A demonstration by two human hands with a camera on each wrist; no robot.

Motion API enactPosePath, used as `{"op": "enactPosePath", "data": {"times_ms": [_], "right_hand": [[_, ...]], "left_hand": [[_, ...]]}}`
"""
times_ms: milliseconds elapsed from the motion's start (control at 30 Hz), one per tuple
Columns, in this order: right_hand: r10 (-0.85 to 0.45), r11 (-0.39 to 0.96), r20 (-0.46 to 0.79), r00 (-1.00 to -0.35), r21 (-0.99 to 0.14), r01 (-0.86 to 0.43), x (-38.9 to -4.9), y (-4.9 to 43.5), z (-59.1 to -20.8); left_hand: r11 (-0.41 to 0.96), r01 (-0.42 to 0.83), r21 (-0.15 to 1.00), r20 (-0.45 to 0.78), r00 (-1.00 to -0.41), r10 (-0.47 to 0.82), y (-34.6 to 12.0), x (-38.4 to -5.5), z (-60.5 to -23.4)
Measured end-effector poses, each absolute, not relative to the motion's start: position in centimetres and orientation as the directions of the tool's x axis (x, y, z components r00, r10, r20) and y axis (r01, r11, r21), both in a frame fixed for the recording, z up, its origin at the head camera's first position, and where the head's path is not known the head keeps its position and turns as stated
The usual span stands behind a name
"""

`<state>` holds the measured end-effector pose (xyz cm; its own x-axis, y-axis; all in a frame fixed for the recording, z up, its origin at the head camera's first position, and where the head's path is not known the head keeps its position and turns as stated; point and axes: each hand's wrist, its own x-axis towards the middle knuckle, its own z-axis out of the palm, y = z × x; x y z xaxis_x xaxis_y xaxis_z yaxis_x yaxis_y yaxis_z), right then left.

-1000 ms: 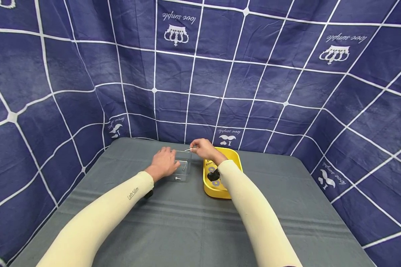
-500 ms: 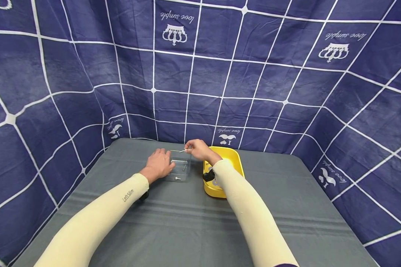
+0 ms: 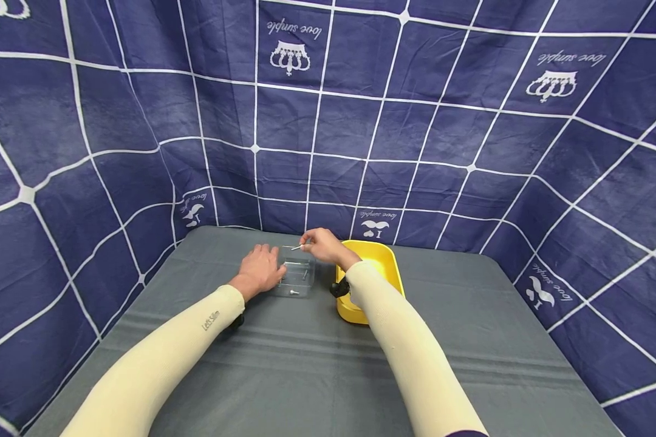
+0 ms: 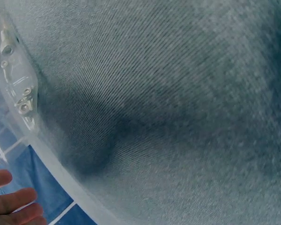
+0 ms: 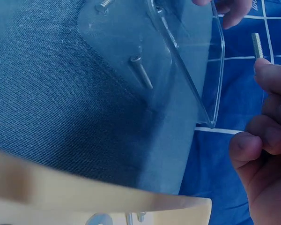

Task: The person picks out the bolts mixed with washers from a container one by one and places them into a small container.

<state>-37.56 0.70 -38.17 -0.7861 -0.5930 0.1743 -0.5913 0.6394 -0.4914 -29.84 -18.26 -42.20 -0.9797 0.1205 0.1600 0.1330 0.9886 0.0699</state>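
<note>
In the head view my right hand (image 3: 324, 244) pinches a metal bolt (image 3: 296, 247) over the far part of a clear plastic divided box (image 3: 309, 285). The threaded end of that bolt (image 5: 257, 44) sticks out past the thumb and fingertip in the right wrist view. Several more bolts lie inside the box, one being a short bolt (image 3: 294, 292) in the near compartment. My left hand (image 3: 259, 268) lies at the left side of the box, fingers extended, covering part of it. Spread fingers (image 4: 16, 201) of this hand show low in the left wrist view.
A yellow bin (image 3: 354, 315) stands right of the box, partly under my right forearm. Washers and bolts show inside it in the right wrist view, such as a flat washer (image 5: 99, 219). A blue grid-patterned cloth (image 3: 393, 139) hangs behind the grey tabletop (image 3: 328, 376).
The right hand has moved left from beside the box to over its far part, still pinching the bolt. My left hand has shifted slightly left, uncovering more of the box.
</note>
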Motion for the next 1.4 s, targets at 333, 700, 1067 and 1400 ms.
{"op": "enactPosePath", "data": {"times_ms": [333,700,1067,1400], "right_hand": [[-0.595,0.654,0.15,-0.79,-0.481,-0.584,-38.0,0.1,-38.1],[-0.598,0.675,0.118,-0.793,-0.459,-0.577,-38.2,-0.3,-38.3],[-0.606,0.704,0.078,-0.792,-0.41,-0.579,-38.0,-1.0,-38.3],[-0.605,0.686,0.08,-0.792,-0.452,-0.57,-38.3,-1.2,-38.3]], "left_hand": [[0.989,0.1,0.111,0.126,-0.988,0.086,-18.0,-30.0,-42.9],[0.989,0.103,0.105,0.135,-0.987,0.088,-17.9,-30.0,-42.9],[0.99,0.075,0.117,0.097,-0.993,0.064,-17.9,-30.0,-42.8],[0.991,0.075,0.113,0.107,-0.992,0.063,-17.8,-30.1,-42.7]]}}
